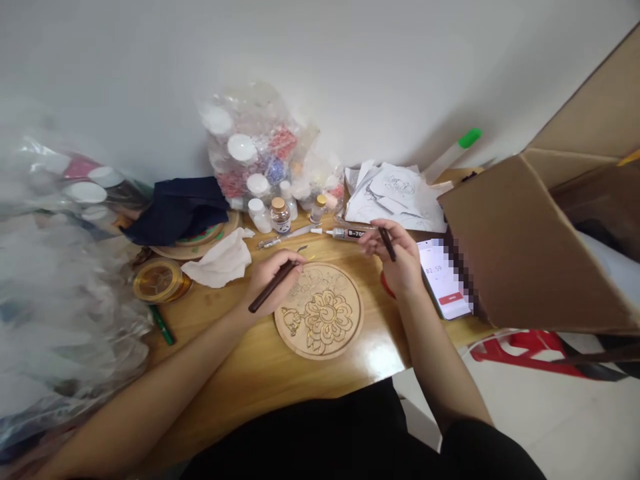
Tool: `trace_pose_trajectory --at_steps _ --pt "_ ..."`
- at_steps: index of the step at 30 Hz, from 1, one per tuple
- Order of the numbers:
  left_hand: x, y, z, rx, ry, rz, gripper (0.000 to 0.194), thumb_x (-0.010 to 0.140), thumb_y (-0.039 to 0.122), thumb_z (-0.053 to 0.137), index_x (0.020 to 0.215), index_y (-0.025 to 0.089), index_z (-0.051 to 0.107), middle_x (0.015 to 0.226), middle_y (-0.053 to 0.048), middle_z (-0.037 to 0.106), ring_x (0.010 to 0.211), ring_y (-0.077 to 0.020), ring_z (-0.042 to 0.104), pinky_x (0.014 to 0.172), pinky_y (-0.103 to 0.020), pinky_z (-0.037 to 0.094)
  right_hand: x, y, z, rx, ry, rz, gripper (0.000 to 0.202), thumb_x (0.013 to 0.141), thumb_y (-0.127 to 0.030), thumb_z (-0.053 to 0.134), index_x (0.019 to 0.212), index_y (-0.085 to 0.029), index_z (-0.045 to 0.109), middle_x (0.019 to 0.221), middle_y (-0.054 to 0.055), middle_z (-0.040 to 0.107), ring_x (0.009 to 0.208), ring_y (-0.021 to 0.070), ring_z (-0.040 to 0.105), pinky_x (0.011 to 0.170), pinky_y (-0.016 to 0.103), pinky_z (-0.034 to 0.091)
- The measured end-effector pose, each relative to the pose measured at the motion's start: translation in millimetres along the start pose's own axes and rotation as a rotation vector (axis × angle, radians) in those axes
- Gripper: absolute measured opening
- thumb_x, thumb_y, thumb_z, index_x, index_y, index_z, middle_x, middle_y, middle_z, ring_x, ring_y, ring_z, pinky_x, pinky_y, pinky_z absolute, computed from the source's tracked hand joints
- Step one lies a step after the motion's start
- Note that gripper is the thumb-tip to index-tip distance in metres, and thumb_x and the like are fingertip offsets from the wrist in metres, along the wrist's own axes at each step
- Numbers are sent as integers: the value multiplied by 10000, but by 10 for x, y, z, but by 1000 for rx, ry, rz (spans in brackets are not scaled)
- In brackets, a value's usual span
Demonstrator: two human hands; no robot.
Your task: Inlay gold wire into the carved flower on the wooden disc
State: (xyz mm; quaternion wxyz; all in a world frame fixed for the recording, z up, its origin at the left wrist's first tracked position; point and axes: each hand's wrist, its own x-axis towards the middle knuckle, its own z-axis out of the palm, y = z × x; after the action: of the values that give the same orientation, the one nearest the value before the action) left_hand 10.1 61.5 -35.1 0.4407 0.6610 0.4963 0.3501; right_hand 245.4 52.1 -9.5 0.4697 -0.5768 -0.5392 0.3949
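Note:
A round wooden board (327, 317) with a raised gold flower outline lies in front of me; fainter line drawing covers its upper part. At the board's upper left edge, my left hand (277, 280) is closed on a dark-handled tool (270, 288) whose thin tip points over the drawing. My right hand (395, 257) is raised to the right of the board, closed around a second dark-handled tool (387, 244). Behind the board lies a glue tube (345, 233) marked B-70, its last part hidden by my right hand.
Small bottles (280, 215) and bags of jars (250, 147) stand at the back. Paper drawings (395, 193), a phone (445, 280) and a cardboard box (510, 247) are right. Left are a wire spool (160, 281), white tissue (220, 260) and a green pen (161, 325).

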Motion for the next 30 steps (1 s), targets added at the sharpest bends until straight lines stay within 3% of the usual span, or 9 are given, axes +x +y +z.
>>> trace_pose_trajectory --at_steps 2,4,8,10,13,16,21,30 --pt "4 -3 -3 -6 -9 28 118 806 241 565 870 220 661 814 19 681 716 -118 615 670 -229 496 -21 10 43 0 2 -15 213 814 -277 448 1009 -209 393 893 74 651 757 155 630 689 293 492" --pt "9 -8 -9 0 -11 61 116 820 219 559 878 216 659 800 23 674 696 -110 607 647 -218 485 -48 41 91 -23 -1 -57 258 811 -351 562 960 -231 387 868 44 643 786 160 631 735 307 497" --pt "18 -22 -20 14 -9 136 106 833 191 560 875 208 655 790 20 663 679 -105 597 633 -216 480 -82 115 172 -84 -75 -158 259 944 -488 409 1009 -239 434 905 53 654 901 189 636 844 369 492" --pt "20 -30 -21 4 -12 166 100 836 179 559 871 207 649 788 20 657 672 -102 594 613 -210 474 -85 136 205 -147 -114 -168 272 968 -478 375 1056 -235 460 967 70 656 955 201 628 875 385 486" --pt "21 -41 -16 4 -6 189 108 836 158 556 876 210 642 781 24 651 671 -102 595 601 -207 474 -77 150 251 -297 -165 -211 218 954 -394 454 1070 -216 506 970 76 655 886 197 626 811 361 499" --pt "23 -48 -12 7 1 217 120 834 142 556 886 210 639 790 24 659 667 -102 598 602 -207 482 -66 167 288 -422 -146 -332 160 940 -317 493 1010 -200 576 914 70 677 828 188 626 756 334 496" --pt "25 -62 -6 18 -6 251 137 837 116 543 893 200 635 811 18 666 682 -101 607 619 -206 489 -49 191 329 -504 -125 -457 172 905 -326 576 1001 -195 632 847 63 689 784 184 631 718 312 495" --pt "12 -87 23 98 -19 322 122 853 134 541 897 199 635 819 4 653 780 -132 623 725 -257 509 -159 116 437 -593 -98 -468 184 917 -324 563 966 -193 683 787 55 633 694 156 599 593 243 438"
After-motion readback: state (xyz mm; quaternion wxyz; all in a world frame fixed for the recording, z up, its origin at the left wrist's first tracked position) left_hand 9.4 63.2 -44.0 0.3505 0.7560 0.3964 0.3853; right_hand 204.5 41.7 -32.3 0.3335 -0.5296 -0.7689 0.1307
